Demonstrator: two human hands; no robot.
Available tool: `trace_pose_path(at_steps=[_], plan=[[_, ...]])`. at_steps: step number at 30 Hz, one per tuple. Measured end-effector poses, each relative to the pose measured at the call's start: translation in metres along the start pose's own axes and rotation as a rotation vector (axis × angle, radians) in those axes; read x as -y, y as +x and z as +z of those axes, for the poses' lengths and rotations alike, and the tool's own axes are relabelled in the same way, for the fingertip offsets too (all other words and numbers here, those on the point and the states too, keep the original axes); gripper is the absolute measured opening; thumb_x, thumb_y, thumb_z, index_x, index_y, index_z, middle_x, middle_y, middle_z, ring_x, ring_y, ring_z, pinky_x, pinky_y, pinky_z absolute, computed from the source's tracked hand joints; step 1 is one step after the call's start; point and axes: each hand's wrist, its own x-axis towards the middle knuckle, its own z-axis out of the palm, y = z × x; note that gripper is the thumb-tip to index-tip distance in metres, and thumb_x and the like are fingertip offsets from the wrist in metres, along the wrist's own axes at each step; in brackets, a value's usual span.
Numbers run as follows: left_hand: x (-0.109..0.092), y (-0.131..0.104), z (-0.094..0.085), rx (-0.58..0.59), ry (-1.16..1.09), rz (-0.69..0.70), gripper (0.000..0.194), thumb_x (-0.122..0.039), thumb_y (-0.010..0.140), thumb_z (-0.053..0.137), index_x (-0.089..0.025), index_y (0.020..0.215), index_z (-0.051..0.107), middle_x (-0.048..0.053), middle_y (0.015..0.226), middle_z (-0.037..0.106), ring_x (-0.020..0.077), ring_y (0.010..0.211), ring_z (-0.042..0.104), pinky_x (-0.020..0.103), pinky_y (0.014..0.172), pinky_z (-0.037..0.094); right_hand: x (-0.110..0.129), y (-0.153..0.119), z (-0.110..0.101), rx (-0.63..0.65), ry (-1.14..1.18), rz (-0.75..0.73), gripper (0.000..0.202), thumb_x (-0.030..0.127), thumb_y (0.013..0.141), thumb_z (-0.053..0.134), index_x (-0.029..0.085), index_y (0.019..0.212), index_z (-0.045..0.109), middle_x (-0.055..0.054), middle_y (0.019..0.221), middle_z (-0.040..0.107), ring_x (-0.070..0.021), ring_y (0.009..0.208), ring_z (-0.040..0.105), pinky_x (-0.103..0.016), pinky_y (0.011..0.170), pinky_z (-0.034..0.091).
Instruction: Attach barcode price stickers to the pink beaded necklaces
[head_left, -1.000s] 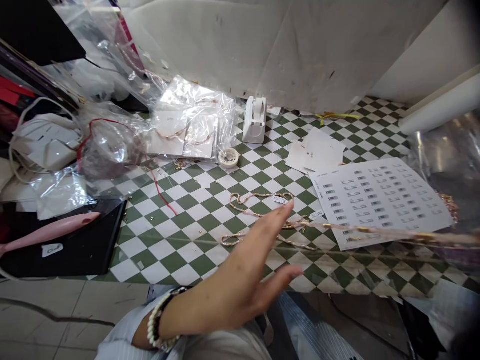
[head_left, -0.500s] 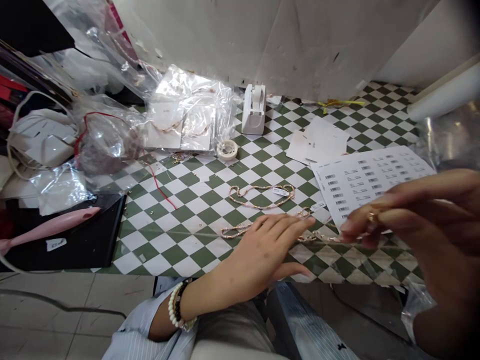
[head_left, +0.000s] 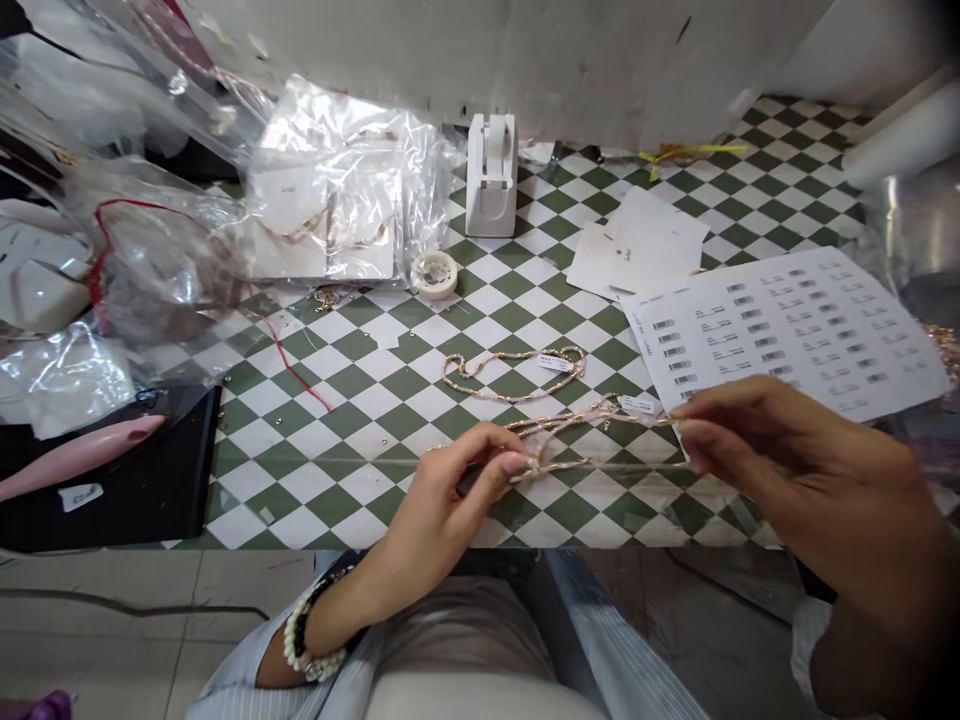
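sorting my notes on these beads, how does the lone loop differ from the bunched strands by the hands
The lone loop lies as an open ring, while the bunched strands run long and narrow, overlapping.
No hand touches the lone loop; the bunched strands are pinched by the left hand and the right hand.
Both have pale and gold-coloured beads, with a small white label at each.
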Motion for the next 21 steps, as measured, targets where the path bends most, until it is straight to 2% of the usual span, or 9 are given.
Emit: trace_pose_path(at_steps=[3, 6, 9, 12, 17, 21], plan=[[-0.006, -0.005, -0.010, -0.089, -0.017, -0.066, 0.018, -0.034, 0.103, 0.056, -0.023, 0.096, 0.069, -0.002, 0.087, 0.070, 0.0072, 0.065, 0.054, 0.017, 0.058, 0.043, -0.008, 0.001, 0.002, 0.147, 0.030, 0.006, 0.027, 0.055, 0.092, 0.063, 0.030, 0.092, 0.071, 0.003, 0.079, 0.072, -0.0084, 0.058, 0.061, -0.016, 0.050, 0.046], [-0.013, -0.013, -0.025, -0.172, 0.128, -0.023, 0.015, -0.030, 0.099, 0.063, -0.023, 0.091, 0.073, -0.001, 0.086, 0.074, 0.0084, 0.066, 0.060, 0.017, 0.056, 0.045, -0.015, 0.001, 0.002, 0.236, 0.010, 0.059, 0.035, 0.060, 0.091, 0.061, 0.027, 0.091, 0.072, 0.000, 0.080, 0.073, -0.0104, 0.059, 0.059, -0.020, 0.048, 0.041], [-0.020, -0.027, -0.050, -0.224, 0.317, 0.008, 0.007, -0.027, 0.094, 0.070, -0.025, 0.095, 0.076, -0.001, 0.090, 0.079, 0.0104, 0.064, 0.065, 0.018, 0.051, 0.048, -0.022, -0.001, 0.002, 0.280, -0.010, 0.100, 0.040, 0.063, 0.091, 0.060, 0.026, 0.091, 0.073, -0.002, 0.081, 0.073, -0.0116, 0.061, 0.059, -0.022, 0.049, 0.039], [-0.024, -0.041, -0.080, -0.212, 0.502, 0.025, 0.010, -0.027, 0.089, 0.074, -0.030, 0.097, 0.078, -0.002, 0.092, 0.080, 0.0142, 0.066, 0.071, 0.020, 0.049, 0.052, -0.031, -0.004, 0.002, 0.305, -0.002, 0.103, 0.041, 0.065, 0.089, 0.061, 0.026, 0.091, 0.075, -0.001, 0.076, 0.072, -0.0113, 0.058, 0.058, -0.022, 0.050, 0.041], [-0.015, -0.055, -0.122, -0.078, 0.670, 0.044, 0.008, -0.031, 0.088, 0.070, -0.032, 0.089, 0.078, -0.004, 0.085, 0.080, 0.0170, 0.064, 0.072, 0.024, 0.052, 0.055, -0.038, -0.008, -0.001, 0.415, 0.048, 0.063, 0.035, 0.061, 0.087, 0.068, 0.027, 0.084, 0.077, 0.001, 0.072, 0.072, -0.0116, 0.057, 0.063, -0.020, 0.051, 0.046], [0.001, -0.059, -0.139, -0.152, 0.881, 0.075, 0.015, -0.044, 0.088, 0.065, -0.035, 0.088, 0.077, -0.007, 0.083, 0.079, 0.0195, 0.063, 0.071, 0.029, 0.052, 0.050, -0.036, -0.009, 0.005, 0.448, 0.054, -0.027, 0.028, 0.053, 0.093, 0.064, 0.030, 0.093, 0.079, 0.001, 0.085, 0.078, -0.0124, 0.066, 0.070, -0.020, 0.057, 0.051]])
